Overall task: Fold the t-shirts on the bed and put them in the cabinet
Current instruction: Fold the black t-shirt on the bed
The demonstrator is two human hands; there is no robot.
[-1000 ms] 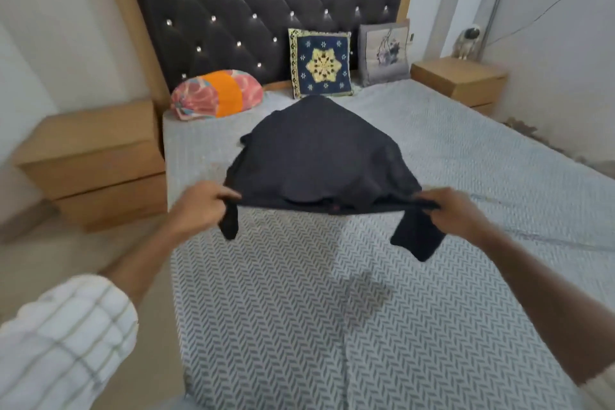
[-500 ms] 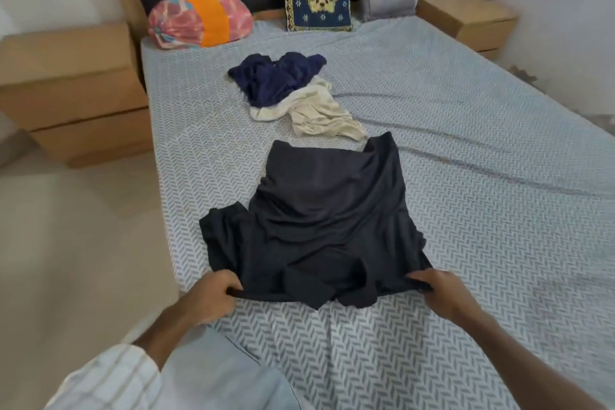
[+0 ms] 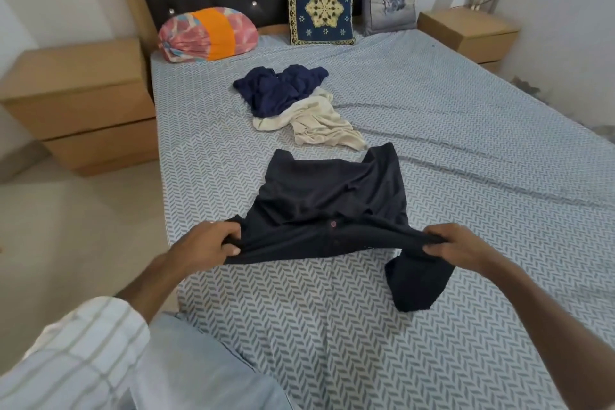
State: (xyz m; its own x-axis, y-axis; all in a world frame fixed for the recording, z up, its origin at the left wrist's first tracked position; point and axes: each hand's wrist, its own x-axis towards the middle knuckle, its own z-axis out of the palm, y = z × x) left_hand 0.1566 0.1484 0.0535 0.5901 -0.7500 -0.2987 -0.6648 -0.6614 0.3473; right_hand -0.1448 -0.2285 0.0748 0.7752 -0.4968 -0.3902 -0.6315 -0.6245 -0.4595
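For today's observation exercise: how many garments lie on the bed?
3. A black t-shirt held by both hands nearest the camera, a navy garment mid-bed, a cream garment partly beneath it. More could hide under that pile.

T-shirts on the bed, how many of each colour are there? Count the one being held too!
Black: 1, the black t-shirt, held by the left hand and the right hand
Navy blue: 1, the navy t-shirt
Cream: 1, the cream t-shirt
Total: 3
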